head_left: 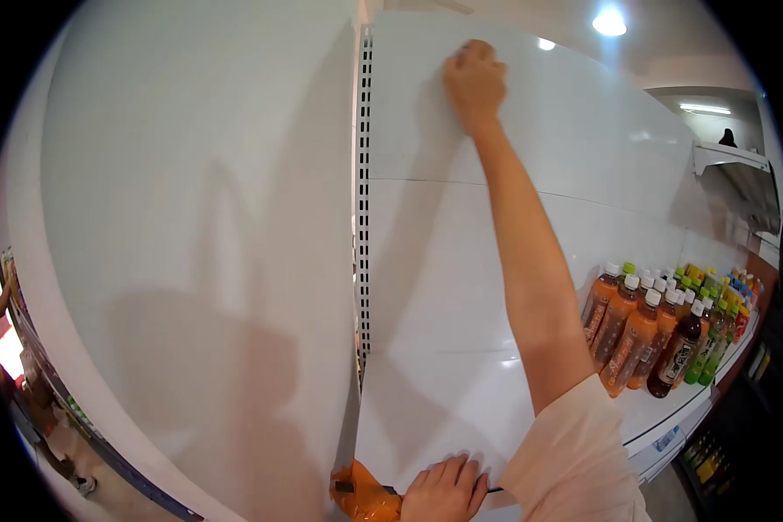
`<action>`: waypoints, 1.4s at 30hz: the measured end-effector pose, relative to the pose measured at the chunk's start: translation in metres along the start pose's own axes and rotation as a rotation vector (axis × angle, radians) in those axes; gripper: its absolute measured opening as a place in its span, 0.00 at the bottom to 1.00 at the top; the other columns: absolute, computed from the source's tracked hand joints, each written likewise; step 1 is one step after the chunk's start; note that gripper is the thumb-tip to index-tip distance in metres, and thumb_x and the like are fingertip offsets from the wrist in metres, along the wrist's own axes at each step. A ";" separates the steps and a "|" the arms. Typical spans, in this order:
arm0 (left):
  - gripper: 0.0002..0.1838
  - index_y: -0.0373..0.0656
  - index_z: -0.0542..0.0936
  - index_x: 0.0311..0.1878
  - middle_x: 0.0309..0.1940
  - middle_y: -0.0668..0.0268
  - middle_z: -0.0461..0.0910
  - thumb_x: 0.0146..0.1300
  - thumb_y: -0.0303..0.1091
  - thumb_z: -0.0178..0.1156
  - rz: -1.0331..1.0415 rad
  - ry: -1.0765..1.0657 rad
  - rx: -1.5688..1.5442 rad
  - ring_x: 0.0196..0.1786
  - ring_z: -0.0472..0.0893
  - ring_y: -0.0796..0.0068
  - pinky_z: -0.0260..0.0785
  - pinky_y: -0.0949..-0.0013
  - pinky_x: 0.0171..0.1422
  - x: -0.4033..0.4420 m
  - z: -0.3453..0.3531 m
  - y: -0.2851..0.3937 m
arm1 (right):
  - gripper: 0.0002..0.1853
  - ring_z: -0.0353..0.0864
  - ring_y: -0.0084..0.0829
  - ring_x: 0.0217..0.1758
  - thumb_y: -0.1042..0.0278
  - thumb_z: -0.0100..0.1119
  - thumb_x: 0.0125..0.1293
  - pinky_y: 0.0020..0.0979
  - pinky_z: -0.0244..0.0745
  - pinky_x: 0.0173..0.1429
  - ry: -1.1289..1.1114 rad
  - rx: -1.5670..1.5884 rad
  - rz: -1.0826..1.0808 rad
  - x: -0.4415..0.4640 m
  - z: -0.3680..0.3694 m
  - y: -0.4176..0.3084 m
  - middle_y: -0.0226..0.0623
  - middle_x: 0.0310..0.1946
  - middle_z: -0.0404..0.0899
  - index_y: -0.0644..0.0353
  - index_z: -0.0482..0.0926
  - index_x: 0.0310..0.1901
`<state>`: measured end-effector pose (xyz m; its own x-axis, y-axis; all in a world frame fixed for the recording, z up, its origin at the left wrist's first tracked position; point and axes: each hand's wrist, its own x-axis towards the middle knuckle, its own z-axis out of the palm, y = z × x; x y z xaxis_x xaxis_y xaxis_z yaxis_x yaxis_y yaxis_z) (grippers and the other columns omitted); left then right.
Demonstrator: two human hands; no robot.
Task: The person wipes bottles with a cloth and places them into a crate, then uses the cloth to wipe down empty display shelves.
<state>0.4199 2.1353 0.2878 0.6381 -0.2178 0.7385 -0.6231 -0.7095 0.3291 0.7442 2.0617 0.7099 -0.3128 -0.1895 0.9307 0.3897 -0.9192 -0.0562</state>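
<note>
My right arm is stretched high, and my right hand [476, 83] is closed against the upper part of the white back panel [435, 261]. Whatever it may grip is hidden by the fingers and blur. Low in the view, my left hand [446, 492] lies palm down with fingers extended, at the edge of the white shelf surface [409, 435]. Just left of that hand is an orange plastic-looking bundle [365, 494] with a dark patch, partly cut off by the frame's bottom.
Several bottled drinks [639, 331] with orange, dark and green contents stand on the shelf at right. A slotted metal upright [364, 191] separates the panel from a plain pale wall [191, 174]. Part of another person [4, 296] shows at far left.
</note>
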 end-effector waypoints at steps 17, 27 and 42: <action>0.14 0.41 0.78 0.46 0.43 0.59 0.79 0.60 0.37 0.61 0.007 -0.022 0.034 0.43 0.78 0.60 0.72 0.61 0.47 -0.001 0.003 -0.001 | 0.17 0.75 0.50 0.48 0.71 0.50 0.62 0.47 0.79 0.42 0.012 -0.136 -0.101 0.002 -0.037 0.083 0.31 0.53 0.78 0.48 0.75 0.53; 0.12 0.43 0.80 0.41 0.41 0.65 0.82 0.59 0.39 0.63 0.082 0.048 0.103 0.39 0.80 0.68 0.70 0.67 0.40 0.002 0.008 -0.009 | 0.16 0.75 0.30 0.49 0.74 0.58 0.55 0.35 0.75 0.53 -0.260 0.292 -1.020 -0.154 -0.034 -0.037 0.24 0.45 0.76 0.47 0.76 0.46; 0.10 0.44 0.80 0.40 0.40 0.65 0.82 0.58 0.38 0.64 0.115 0.047 0.036 0.39 0.80 0.66 0.70 0.65 0.40 -0.002 0.004 -0.009 | 0.16 0.74 0.34 0.47 0.70 0.58 0.53 0.33 0.74 0.54 -0.391 0.116 -0.978 -0.230 -0.141 0.030 0.27 0.43 0.75 0.49 0.76 0.46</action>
<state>0.4258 2.1390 0.2810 0.5407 -0.2681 0.7974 -0.6737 -0.7056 0.2196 0.7057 2.0291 0.4429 -0.2422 0.7587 0.6048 0.2053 -0.5691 0.7962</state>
